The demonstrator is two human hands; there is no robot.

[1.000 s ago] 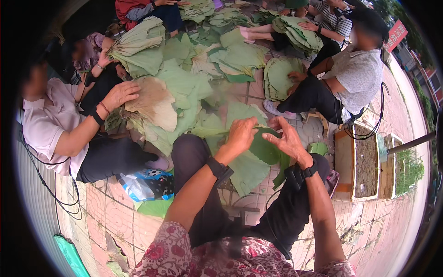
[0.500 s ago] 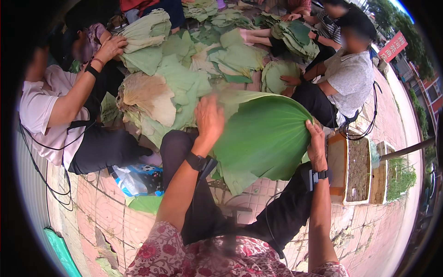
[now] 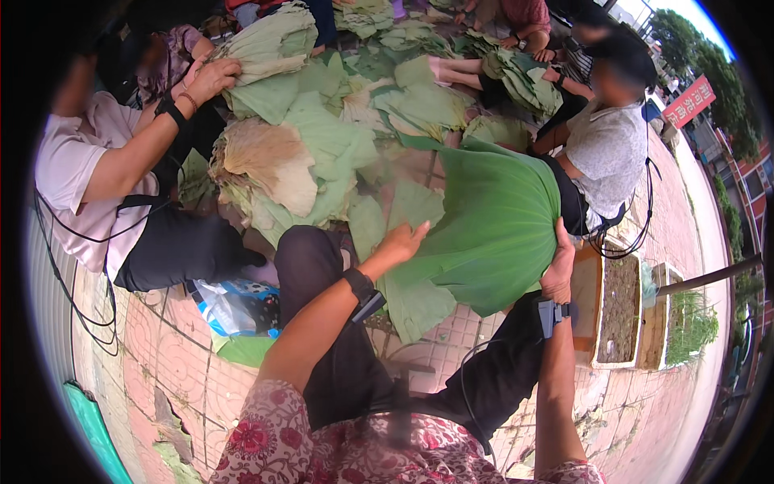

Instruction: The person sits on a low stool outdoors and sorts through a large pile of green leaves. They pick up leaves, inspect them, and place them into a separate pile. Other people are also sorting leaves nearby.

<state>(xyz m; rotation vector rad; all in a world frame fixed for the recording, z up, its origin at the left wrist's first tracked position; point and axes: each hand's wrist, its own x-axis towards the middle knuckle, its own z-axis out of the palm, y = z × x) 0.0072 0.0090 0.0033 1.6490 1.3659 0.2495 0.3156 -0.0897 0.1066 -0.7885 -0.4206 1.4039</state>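
A large green lotus leaf [image 3: 504, 218] spreads over my lap, its surface ribbed with pale veins. My right hand [image 3: 558, 264] grips its right edge, thumb up along the rim. At the leaf's lower left margin, my left hand [image 3: 403, 246] has its fingers pinched together on the edge. Paler, duller lotus leaves [image 3: 418, 302] hang below the green one, between my knees. Beyond my left knee lies a pile of leaves [image 3: 322, 153], topped by a browned, dry leaf [image 3: 270, 161].
A person in a white shirt [image 3: 101, 153] at left holds a leaf bundle [image 3: 270, 44]. Another person in a pale patterned shirt [image 3: 605, 137] sits at right. Planter boxes [image 3: 619, 310] stand near my right knee; a plastic bag [image 3: 234, 310] lies left on pink paving [image 3: 181, 355].
The green leaf has swung rightward and away, its surface now draping downward. My left hand has moved nearer and right, to the leaf's lower edge. My right hand has come slightly lower.
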